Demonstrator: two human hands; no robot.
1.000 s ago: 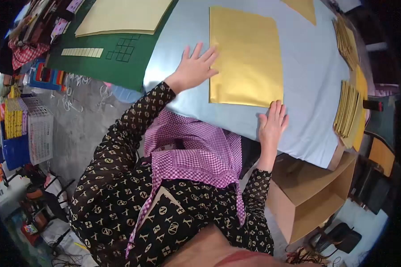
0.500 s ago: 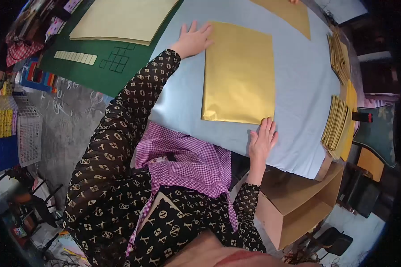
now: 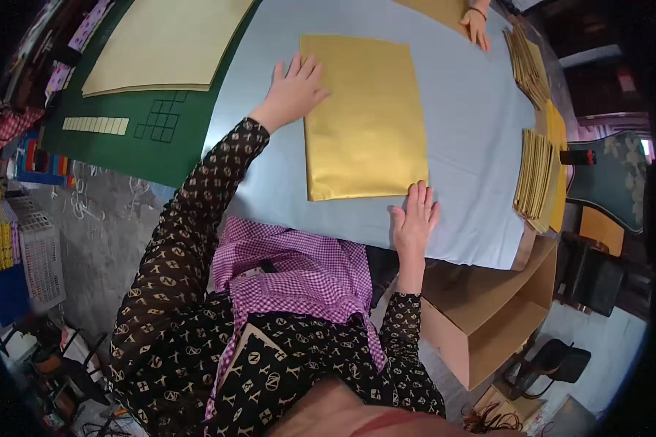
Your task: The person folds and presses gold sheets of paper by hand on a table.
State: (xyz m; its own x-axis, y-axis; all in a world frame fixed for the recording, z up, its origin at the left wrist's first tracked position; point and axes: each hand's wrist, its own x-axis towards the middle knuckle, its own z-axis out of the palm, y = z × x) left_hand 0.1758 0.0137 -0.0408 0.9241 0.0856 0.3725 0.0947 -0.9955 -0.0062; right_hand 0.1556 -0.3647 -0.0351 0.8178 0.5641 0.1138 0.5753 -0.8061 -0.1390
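A folded sheet of shiny gold paper (image 3: 364,120) lies flat on the pale blue cloth over the table. My left hand (image 3: 295,91) rests at its upper left edge, fingers spread, with the fingertips over the paper. At the lower right corner, my right hand (image 3: 417,218) lies flat with its fingertips touching the paper's edge. Neither hand grips anything.
Another person's hand (image 3: 477,29) rests near a brown sheet (image 3: 437,13) at the far edge. Stacks of folded gold paper (image 3: 536,175) line the right side. Large cream sheets (image 3: 168,44) lie on a green mat (image 3: 175,156). A cardboard box (image 3: 444,339) stands below right.
My left hand has slid slightly toward me along the paper's left edge. My right hand stays at the lower corner. The other person's hand shows more fully. The whole view has shifted a little.
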